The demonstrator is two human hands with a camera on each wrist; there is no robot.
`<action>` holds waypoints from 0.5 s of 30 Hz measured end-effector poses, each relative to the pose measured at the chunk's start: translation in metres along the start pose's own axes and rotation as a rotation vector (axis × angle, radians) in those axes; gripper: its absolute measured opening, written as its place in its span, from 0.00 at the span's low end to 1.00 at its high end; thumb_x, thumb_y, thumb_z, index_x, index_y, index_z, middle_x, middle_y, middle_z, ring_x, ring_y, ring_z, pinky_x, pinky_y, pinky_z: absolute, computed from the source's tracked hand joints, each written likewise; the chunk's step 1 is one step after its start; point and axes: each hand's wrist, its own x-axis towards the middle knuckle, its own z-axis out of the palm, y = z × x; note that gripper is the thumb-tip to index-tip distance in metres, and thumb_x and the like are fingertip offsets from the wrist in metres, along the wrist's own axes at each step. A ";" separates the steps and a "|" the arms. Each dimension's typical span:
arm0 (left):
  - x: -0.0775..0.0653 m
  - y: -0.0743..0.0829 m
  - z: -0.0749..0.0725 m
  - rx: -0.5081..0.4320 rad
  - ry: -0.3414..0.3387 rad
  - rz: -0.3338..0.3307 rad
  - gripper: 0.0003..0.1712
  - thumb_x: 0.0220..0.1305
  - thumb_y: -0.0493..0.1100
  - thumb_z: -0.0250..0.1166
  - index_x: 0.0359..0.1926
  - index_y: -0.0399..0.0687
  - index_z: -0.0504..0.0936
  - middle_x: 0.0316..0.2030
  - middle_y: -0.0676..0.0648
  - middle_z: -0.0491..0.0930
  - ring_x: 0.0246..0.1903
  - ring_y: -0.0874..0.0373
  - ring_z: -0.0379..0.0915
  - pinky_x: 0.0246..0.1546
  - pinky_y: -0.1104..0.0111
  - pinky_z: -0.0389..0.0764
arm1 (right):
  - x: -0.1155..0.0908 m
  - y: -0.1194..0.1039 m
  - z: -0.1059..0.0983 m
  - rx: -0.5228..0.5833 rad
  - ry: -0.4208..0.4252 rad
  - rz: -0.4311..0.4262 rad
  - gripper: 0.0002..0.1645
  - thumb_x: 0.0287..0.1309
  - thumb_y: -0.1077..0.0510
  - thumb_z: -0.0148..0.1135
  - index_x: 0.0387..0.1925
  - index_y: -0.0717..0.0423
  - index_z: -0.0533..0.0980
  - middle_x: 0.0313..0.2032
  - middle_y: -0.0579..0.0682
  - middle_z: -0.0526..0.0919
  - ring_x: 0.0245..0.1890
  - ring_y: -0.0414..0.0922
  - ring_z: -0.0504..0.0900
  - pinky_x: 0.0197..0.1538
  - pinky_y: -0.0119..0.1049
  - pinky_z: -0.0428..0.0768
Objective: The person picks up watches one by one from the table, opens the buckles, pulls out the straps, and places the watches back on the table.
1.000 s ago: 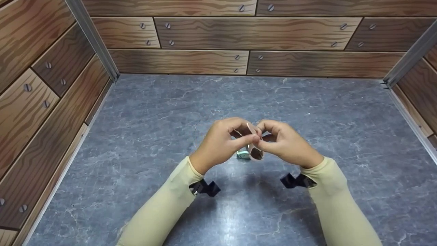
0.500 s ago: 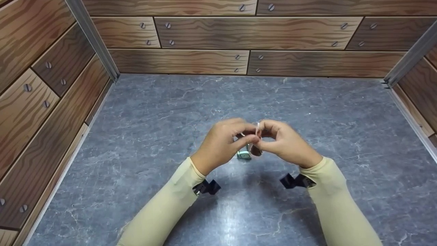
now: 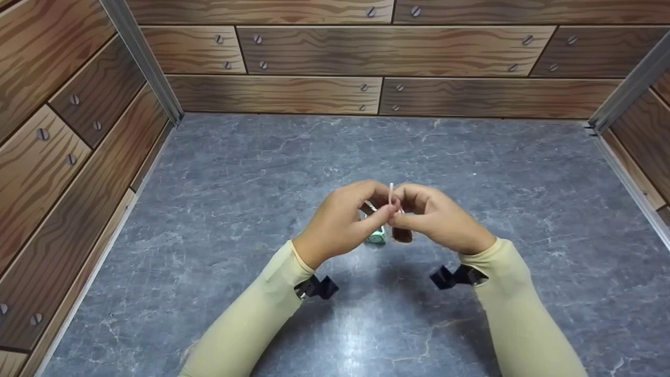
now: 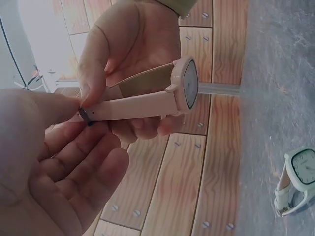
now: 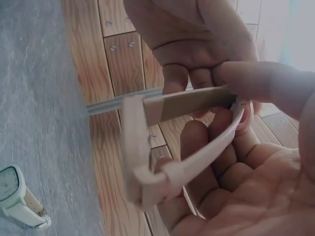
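Observation:
A pink wristwatch [image 4: 138,107] is up in the air between both hands, its strap bent into a loop. At the dark buckle [image 4: 85,117], the left hand [image 3: 337,220] pinches the strap end between thumb and fingers. The right hand [image 3: 442,217] pinches the strap at the same spot, thumb against fingers, seen close in the right wrist view. The square watch case [image 5: 135,152] hangs free at the far end of the loop. Below the hands, a pale green wristwatch [image 4: 302,169] rests on the table, partly hidden by the left hand in the head view.
The grey marbled table [image 3: 251,173] spreads around the hands. Wood-patterned walls [image 3: 314,50] with metal corner strips [image 3: 152,63] enclose it at the back and sides. Black camera mounts [image 3: 316,287] sit on both wrists.
The pink watch has turned between the fingers, so its upper part now shows edge-on. Both hands stay nearly in place, with small finger movements. The green watch has not moved.

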 end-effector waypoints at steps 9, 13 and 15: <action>0.002 -0.003 -0.004 -0.241 0.067 -0.138 0.08 0.74 0.41 0.64 0.47 0.43 0.86 0.34 0.49 0.86 0.31 0.55 0.81 0.36 0.66 0.85 | 0.001 -0.003 0.005 -0.063 0.163 -0.038 0.13 0.66 0.62 0.69 0.36 0.62 0.71 0.35 0.53 0.76 0.24 0.40 0.72 0.27 0.30 0.73; 0.002 -0.005 -0.006 -0.241 0.091 -0.157 0.11 0.73 0.45 0.66 0.48 0.42 0.86 0.35 0.49 0.87 0.31 0.59 0.81 0.36 0.65 0.85 | 0.003 0.000 0.005 -0.225 0.232 -0.152 0.10 0.65 0.62 0.71 0.39 0.60 0.76 0.38 0.52 0.83 0.34 0.45 0.82 0.39 0.35 0.81; 0.003 -0.005 -0.006 -0.238 0.103 -0.163 0.12 0.73 0.44 0.66 0.48 0.41 0.86 0.35 0.49 0.87 0.31 0.61 0.82 0.37 0.62 0.85 | 0.004 0.002 0.005 -0.345 0.266 -0.239 0.08 0.64 0.63 0.72 0.38 0.58 0.78 0.38 0.48 0.84 0.38 0.45 0.84 0.46 0.37 0.82</action>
